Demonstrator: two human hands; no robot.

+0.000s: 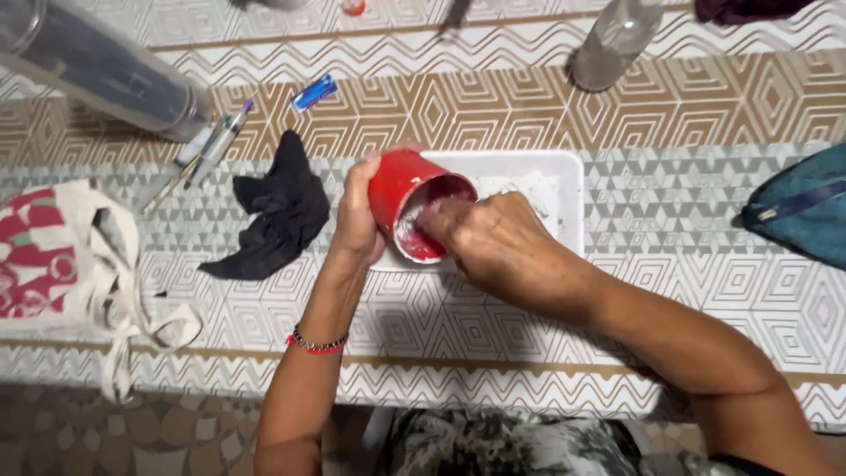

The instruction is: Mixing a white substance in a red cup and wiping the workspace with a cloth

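Head view, left hand: we see the left hand (357, 216) closed around the outside of the red cup (407, 189), thumb on the near side and fingers wrapped over the far side; it holds the cup lifted.
Head view, right hand: the right hand (493, 242) is at the mouth of the cup, with fingers bent and pressed together; the fingertips go into the cup, so we cannot tell what they pinch there.
Cup direction: the cup lies tilted on its side, its long axis running from far-left to near-right; the open mouth points near-right, toward the right hand. White material covers the inside wall.
Cup place: it is over the left part of the white tray (546, 189), at the middle of the patterned tablecloth (670, 291).
Things around: a black cloth (278, 216) lies just left of the left hand; a cloth bag (62, 256) is far left; a blue pouch (806, 207) is at the right edge.
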